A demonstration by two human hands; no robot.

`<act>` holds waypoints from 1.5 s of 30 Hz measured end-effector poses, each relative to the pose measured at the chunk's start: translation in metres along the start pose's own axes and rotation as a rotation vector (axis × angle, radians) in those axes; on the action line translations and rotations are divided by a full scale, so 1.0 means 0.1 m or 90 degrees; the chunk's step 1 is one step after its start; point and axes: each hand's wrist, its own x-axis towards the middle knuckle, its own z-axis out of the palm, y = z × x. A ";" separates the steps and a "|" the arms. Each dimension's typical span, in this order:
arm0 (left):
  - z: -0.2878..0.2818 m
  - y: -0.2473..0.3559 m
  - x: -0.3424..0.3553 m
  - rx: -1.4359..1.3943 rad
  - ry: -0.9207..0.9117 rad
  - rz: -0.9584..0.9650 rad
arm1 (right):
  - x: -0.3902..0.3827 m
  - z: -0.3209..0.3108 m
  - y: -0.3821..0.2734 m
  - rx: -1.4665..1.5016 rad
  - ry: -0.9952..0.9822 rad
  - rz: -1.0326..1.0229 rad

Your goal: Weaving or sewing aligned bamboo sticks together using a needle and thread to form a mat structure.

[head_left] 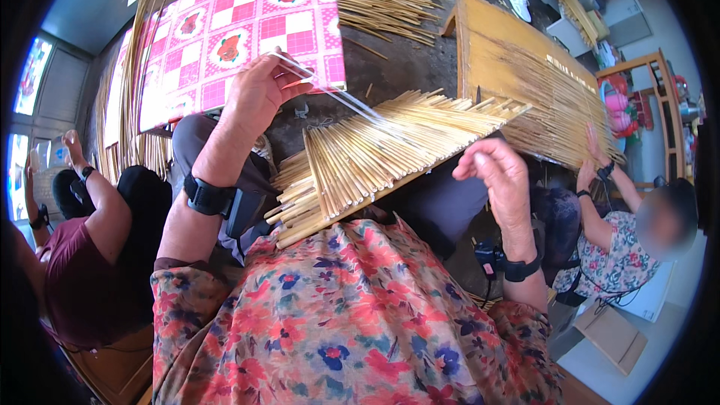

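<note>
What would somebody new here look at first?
Probably the fan of straw-coloured stalks in the middle, with pale strands running from it up to the left hand, and the right hand near its lower right edge. Next might come the bright pink cover with red roses, at the upper left.

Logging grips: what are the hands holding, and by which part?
Left hand: white strands, by the end away from the stalks. Right hand: cannot tell.
</note>
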 end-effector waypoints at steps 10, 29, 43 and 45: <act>0.24 -0.06 0.06 -0.173 -0.223 -0.048 | -0.07 0.34 0.66 0.244 0.119 0.032; 0.66 -0.39 0.16 -0.178 -0.143 -0.058 | -0.64 -0.36 0.26 -0.286 -0.042 0.248; 0.97 -0.61 0.04 -0.054 -0.270 -0.175 | -1.13 -0.99 0.77 -0.491 -0.093 0.440; 1.01 -0.58 0.02 -0.062 -0.287 -0.160 | -1.02 -0.67 0.34 -0.919 0.014 -0.001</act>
